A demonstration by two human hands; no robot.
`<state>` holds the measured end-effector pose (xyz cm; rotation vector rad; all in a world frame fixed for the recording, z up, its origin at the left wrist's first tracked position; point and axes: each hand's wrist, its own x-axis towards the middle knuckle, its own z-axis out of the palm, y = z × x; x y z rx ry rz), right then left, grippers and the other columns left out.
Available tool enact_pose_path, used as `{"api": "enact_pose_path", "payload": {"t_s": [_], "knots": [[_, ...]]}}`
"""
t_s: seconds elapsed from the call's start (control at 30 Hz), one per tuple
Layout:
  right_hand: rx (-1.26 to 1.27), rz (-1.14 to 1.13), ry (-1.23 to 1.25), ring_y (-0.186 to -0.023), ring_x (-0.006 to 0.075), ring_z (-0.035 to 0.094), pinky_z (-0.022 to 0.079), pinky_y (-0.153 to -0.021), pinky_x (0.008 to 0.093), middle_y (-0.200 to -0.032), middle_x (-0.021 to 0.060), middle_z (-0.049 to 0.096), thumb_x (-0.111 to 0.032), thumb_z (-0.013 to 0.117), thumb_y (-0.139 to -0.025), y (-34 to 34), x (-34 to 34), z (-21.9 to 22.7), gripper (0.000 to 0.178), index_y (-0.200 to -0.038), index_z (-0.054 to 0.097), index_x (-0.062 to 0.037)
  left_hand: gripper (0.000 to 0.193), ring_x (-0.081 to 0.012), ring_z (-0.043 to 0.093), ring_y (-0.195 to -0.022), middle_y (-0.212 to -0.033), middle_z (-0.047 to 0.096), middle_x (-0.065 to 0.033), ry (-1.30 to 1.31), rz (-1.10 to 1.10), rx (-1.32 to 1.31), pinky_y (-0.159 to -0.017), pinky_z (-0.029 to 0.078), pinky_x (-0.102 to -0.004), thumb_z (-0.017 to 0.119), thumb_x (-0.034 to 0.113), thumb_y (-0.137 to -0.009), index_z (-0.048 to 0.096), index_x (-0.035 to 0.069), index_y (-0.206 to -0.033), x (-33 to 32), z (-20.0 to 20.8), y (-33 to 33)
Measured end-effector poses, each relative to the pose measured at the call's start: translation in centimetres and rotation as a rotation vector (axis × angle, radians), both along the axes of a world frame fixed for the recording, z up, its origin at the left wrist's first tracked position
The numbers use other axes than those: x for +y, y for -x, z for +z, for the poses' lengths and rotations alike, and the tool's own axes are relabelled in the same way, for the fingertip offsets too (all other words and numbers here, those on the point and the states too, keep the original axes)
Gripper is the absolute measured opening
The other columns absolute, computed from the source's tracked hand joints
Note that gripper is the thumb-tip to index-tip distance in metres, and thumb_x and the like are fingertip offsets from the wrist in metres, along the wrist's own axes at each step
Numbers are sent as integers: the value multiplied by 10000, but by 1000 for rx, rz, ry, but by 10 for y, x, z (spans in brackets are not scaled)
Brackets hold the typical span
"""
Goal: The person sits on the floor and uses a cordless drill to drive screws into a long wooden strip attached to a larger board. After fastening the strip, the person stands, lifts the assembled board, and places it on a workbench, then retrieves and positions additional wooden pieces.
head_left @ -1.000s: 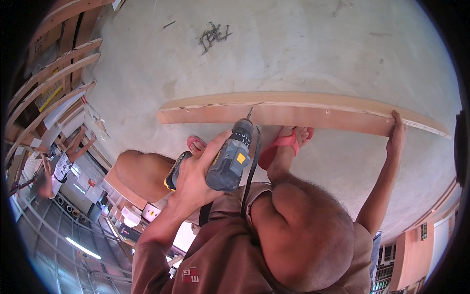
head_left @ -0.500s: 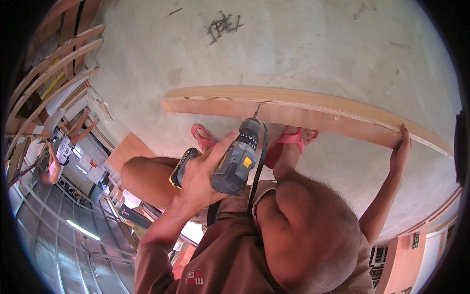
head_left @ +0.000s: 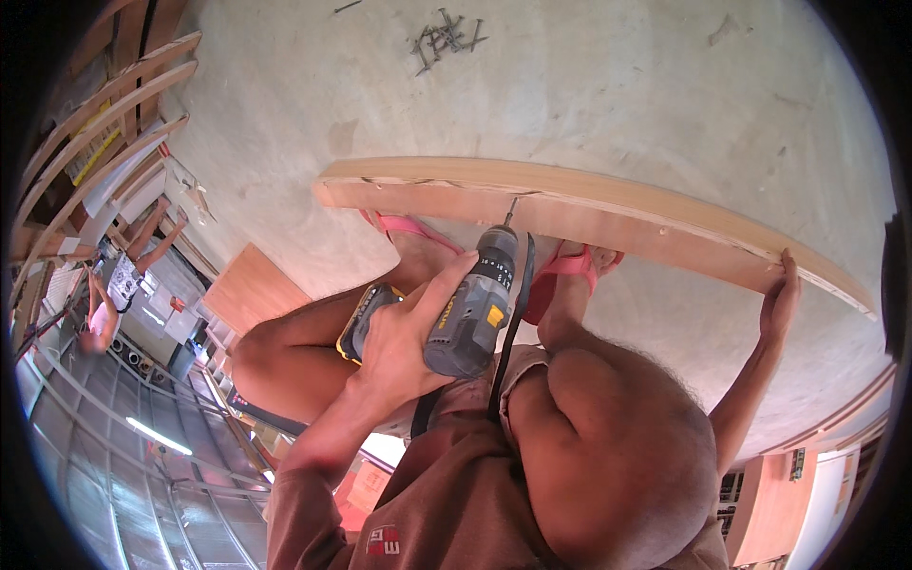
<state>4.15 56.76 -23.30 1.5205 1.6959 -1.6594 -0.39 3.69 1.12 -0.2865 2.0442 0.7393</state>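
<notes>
Bare, greyish concrete floor spreads out ahead of us, lightly stained. Starting at the far left, we see long timber rails stacked at ten o'clock, and below them, near nine o'clock, another person well apart from us. A plywood panel lies just beyond our left knee.

Next comes our left hand, wrapped firmly round the grip of a grey-and-black cordless drill with yellow accents. Far off, toward twelve o'clock, a loose pile of dark screws sits on the floor. A black strap hangs just right of the drill.

What matters most is how the drill bit meets the long wooden board: it points to one o'clock from our left hand, its tip at the board's near face, close under the dark, rough seam. It seems to touch; how deep it sits, we cannot tell. The board's long axis runs crosswise, from ten o'clock round to three, over our feet in pink sandals.

Last, at three o'clock, our right hand holds the board near its right end, a finger up against the near face; how far the others curl underneath is hidden. Our left hand is nearer the bit's contact point.
</notes>
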Motion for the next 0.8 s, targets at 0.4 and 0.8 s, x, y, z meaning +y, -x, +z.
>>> {"api": "enact_pose_path", "payload": {"t_s": [0.4, 0.8], "knots": [[-23, 31, -209, -1029, 148, 560, 423, -923, 298, -1096, 57, 625, -295, 736, -902, 0, -8, -14, 424, -1164, 629, 22, 874, -437, 670, -1099, -1293, 669, -211, 0, 18, 10, -881, 576, -473, 847, 226, -751, 440, 176, -1523, -2, -3, -1], [38, 18, -317, -1009, 175, 577, 440, -919, 326, -1041, 69, 638, -270, 712, -882, 5, -23, -17, 358, -1094, 672, 16, 903, -461, 681, -1027, -1224, 684, -242, 20, -25, -5, -824, 578, -500, 829, 263, -767, 391, 197, -1554, -1, -3, -4]]}}
